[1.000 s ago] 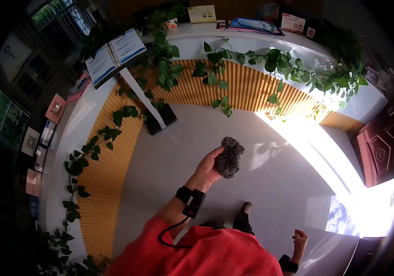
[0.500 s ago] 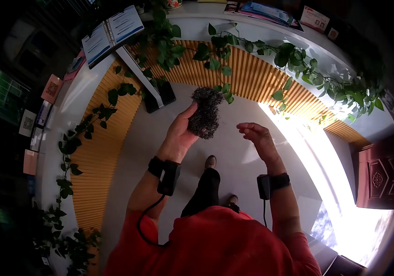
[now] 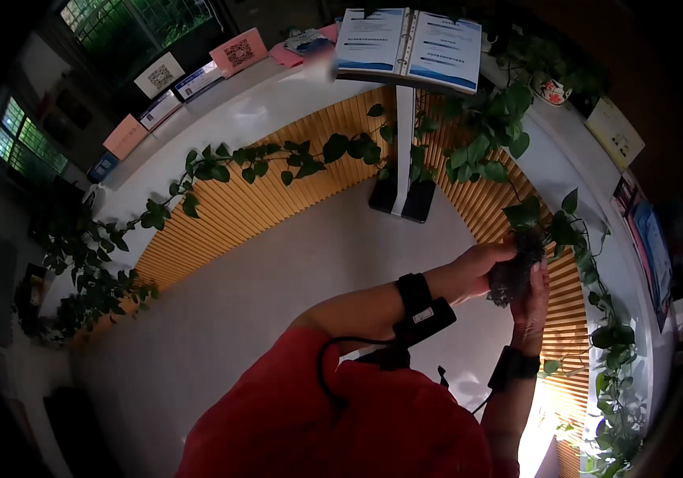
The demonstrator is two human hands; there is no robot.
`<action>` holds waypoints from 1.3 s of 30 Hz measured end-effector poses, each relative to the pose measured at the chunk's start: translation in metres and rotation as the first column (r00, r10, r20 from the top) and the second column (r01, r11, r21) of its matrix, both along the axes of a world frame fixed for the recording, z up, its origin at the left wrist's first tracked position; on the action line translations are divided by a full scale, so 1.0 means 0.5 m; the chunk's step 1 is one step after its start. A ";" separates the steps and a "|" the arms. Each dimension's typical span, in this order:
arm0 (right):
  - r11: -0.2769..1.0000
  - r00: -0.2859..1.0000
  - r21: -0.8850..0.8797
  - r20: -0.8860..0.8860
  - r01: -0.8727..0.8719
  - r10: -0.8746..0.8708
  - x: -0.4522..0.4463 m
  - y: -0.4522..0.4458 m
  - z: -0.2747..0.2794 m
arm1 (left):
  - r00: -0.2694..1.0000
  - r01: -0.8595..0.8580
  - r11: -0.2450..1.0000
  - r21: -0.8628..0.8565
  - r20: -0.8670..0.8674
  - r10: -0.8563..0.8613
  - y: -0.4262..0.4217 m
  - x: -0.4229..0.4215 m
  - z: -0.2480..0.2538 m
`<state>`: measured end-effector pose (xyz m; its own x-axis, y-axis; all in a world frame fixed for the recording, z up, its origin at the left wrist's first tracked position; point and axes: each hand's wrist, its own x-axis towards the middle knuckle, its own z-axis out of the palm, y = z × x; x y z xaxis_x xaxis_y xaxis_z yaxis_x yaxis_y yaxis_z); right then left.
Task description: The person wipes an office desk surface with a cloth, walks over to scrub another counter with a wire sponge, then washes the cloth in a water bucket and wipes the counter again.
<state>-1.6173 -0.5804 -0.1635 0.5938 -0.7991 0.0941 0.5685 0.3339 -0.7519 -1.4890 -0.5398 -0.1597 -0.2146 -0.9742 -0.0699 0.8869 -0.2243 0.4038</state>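
Observation:
A dark grey, shaggy clump [image 3: 508, 284], its exact kind unclear, is held between both hands near the slatted counter front. My left hand [image 3: 475, 271] grips it from the left, with the thumb towards the top. From the right and below, my right hand [image 3: 531, 301] closes on the same clump, its fingertips pressed to the side. Just above, a green vine leaf [image 3: 523, 213] hangs close to the clump's upper end; whether they touch I cannot tell. Black straps with small boxes and cables sit on both wrists.
A curved white counter [image 3: 277, 103] with slatted wood [image 3: 277, 175] below runs around me, draped with vines [image 3: 612, 334]. A stand [image 3: 405, 159] bears an open ring binder [image 3: 409, 48]. QR-code signs [image 3: 239, 51] and brochures [image 3: 648, 247] lie on the counter.
My view has turned left, so the stand now appears further right. My right hand, apart from the clump before, has come onto it. Both hands now appear beside the slats and vine.

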 end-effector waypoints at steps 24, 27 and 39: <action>0.500 0.321 -0.860 -0.503 -0.098 -0.802 0.037 -0.970 0.054 | 0.881 -0.468 0.729 0.500 0.327 0.342 -0.419 0.264 -0.125; 0.439 0.296 -0.873 -0.486 -0.212 -0.822 0.096 -1.035 0.020 | 0.880 -0.474 0.727 0.497 0.309 0.362 -0.459 0.278 -0.124; 0.386 -0.164 -0.626 -0.383 -0.678 -0.909 0.166 -1.208 -0.062 | 0.857 -0.506 0.615 0.605 0.274 0.435 -0.460 0.384 -0.179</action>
<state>-1.5345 -1.1844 -0.1946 0.5118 -0.8333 0.2088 -0.8584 -0.5060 0.0844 -1.2972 -0.7698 -0.2493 0.3022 -0.6465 -0.7005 0.9121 -0.0174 0.4095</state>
